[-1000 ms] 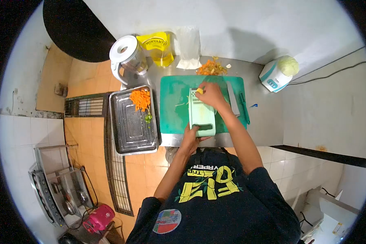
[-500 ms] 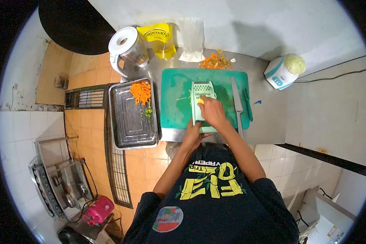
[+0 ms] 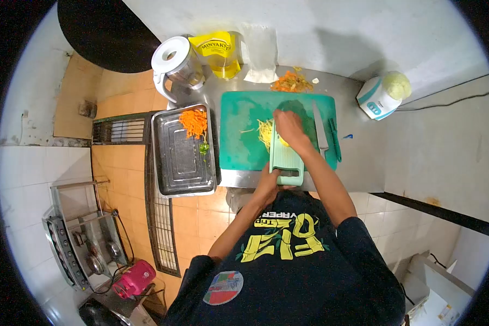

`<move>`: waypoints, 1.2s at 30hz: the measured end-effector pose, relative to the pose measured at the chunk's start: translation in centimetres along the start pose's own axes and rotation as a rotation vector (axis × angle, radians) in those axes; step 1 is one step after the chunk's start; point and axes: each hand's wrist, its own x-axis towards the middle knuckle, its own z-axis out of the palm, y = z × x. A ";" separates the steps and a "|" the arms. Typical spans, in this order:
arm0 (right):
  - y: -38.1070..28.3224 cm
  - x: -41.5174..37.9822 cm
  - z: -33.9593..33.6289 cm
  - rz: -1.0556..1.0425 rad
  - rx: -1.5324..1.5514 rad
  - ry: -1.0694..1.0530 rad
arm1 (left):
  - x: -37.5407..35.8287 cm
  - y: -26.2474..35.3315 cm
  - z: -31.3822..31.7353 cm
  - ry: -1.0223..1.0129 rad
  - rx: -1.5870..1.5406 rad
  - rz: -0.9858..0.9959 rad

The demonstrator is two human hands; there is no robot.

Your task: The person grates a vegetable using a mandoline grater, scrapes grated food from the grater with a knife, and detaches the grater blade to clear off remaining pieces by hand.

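Observation:
A pale green hand grater (image 3: pixel 284 159) rests tilted on the green cutting board (image 3: pixel 244 146). My left hand (image 3: pixel 270 182) grips the grater's handle at the board's near edge. My right hand (image 3: pixel 290 128) is closed on a small yellow piece of vegetable (image 3: pixel 283 142) and presses it against the grater's face. A pile of pale yellow shreds (image 3: pixel 264 130) lies on the board just left of the grater.
A metal tray (image 3: pixel 180 163) with grated carrot (image 3: pixel 194 121) sits left of the board. A knife (image 3: pixel 320 130) lies on the board's right side. Behind are a blender jug (image 3: pixel 174 62), a yellow oil pouch (image 3: pixel 220 50), orange peelings (image 3: pixel 291 82) and a white-teal appliance (image 3: pixel 380 95).
The grater has shifted right on the board, baring the yellow shreds. My right hand went down the grater and is now back at its upper end.

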 end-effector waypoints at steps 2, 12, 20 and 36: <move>0.6 0.2 -0.5 -0.010 0.092 0.038 | 0.7 0.4 -0.4 -0.009 -0.030 -0.012; -2.1 -2.3 -5.2 -0.127 0.182 -0.020 | 0.9 0.5 -0.5 0.010 -0.051 0.011; -2.8 -1.2 1.3 -0.235 -0.076 0.045 | 0.6 0.7 0.0 0.053 -0.004 -0.006; -1.5 1.5 2.7 -0.160 -0.205 0.099 | 1.5 0.7 -0.4 0.063 -0.011 0.008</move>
